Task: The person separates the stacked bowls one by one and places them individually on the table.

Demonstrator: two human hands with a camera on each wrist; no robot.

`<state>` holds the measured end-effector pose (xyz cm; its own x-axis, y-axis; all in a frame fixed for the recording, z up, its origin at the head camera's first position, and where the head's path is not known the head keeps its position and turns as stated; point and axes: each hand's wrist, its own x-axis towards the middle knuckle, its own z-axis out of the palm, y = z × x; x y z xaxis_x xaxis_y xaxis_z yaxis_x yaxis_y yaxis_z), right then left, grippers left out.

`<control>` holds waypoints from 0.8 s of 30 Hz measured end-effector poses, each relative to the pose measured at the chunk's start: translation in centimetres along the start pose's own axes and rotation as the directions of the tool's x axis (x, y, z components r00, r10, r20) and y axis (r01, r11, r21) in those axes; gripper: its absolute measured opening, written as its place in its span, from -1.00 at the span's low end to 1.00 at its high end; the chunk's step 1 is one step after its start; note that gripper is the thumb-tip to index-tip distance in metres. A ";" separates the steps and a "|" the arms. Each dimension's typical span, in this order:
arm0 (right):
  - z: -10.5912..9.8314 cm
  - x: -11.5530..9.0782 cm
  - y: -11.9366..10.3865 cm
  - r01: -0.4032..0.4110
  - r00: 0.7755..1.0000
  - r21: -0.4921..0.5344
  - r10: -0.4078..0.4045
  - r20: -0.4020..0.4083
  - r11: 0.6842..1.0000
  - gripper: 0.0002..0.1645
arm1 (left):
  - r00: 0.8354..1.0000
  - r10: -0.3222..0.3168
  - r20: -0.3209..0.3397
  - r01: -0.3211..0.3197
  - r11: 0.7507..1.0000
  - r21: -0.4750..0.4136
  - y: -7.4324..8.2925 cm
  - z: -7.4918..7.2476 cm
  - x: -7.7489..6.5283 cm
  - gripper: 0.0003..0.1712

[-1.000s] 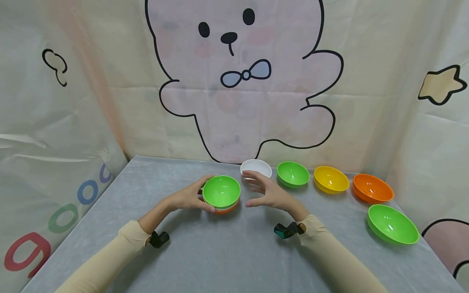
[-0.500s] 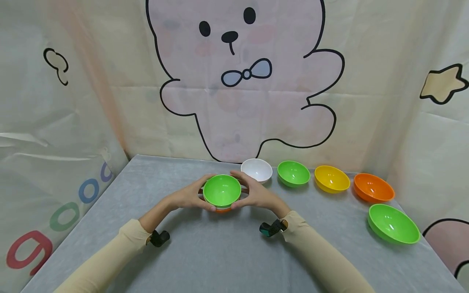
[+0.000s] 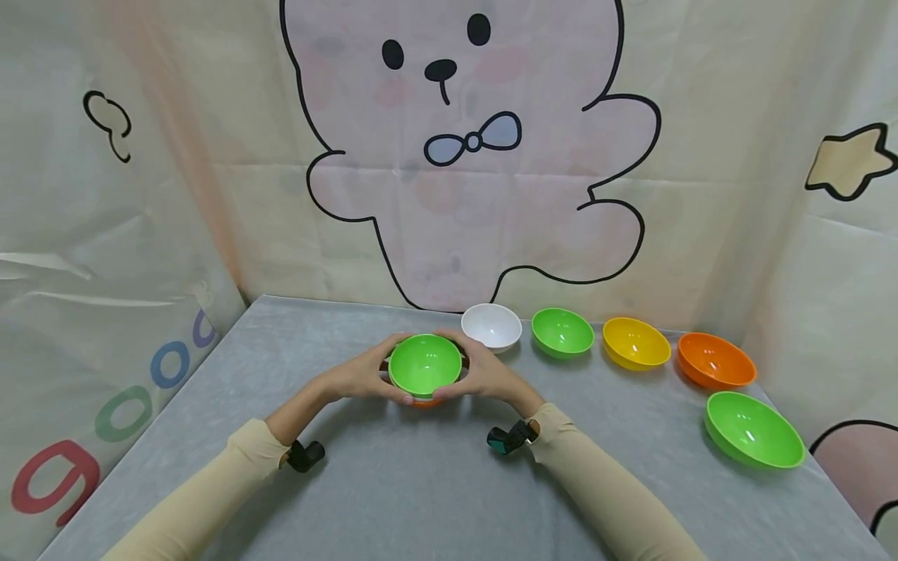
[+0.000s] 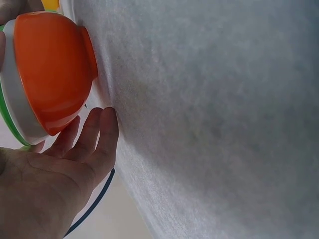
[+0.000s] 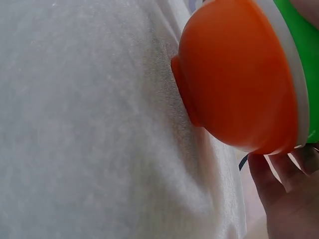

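Observation:
A stack of nested bowls stands on the cloth, with a green bowl [image 3: 425, 365] on top, a white bowl [image 4: 14, 84] under it and an orange bowl [image 4: 55, 69] at the bottom. My left hand [image 3: 362, 372] curves round the stack's left side, thumb in front and fingers behind. From the right, my right hand [image 3: 484, 375] clasps the same stack, its thumb against the near side. In the right wrist view, fingertips meet the side of the orange bowl [image 5: 239, 74] near its rim. The orange bowl's foot is at the cloth in both wrist views.
Behind and right of the stack stand a white bowl [image 3: 491, 327], a green bowl [image 3: 562, 333], a yellow bowl [image 3: 635, 344] and an orange bowl [image 3: 715, 361]. A larger green bowl [image 3: 754, 430] sits near the right edge of the grey cloth-covered table [image 3: 421, 491].
My right hand has come in from the right and closed round the stack, its thumb sliding further along the near side. My left hand and the bowls have stayed put.

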<state>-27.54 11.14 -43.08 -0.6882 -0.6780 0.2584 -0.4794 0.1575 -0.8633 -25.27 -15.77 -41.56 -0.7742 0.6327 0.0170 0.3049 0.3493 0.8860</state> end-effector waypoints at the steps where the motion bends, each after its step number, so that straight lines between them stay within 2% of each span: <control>1: 0.0 0.0 0.0 0.009 1.000 -0.009 -0.009 -0.004 1.000 0.15 | 1.000 0.001 0.001 -0.001 1.000 0.002 0.0 0.0 0.0 0.18; 24: 0.0 0.1 -0.2 0.072 0.996 -0.065 -0.075 -0.054 0.995 0.08 | 1.000 0.006 0.005 -0.006 1.000 0.001 0.0 -0.1 0.0 0.16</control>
<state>-27.51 11.05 -42.88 -0.6783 -0.6484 0.3456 -0.5620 0.1549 -0.8125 -25.36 -15.84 -41.55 -0.7696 0.6382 0.0197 0.3097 0.3461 0.8856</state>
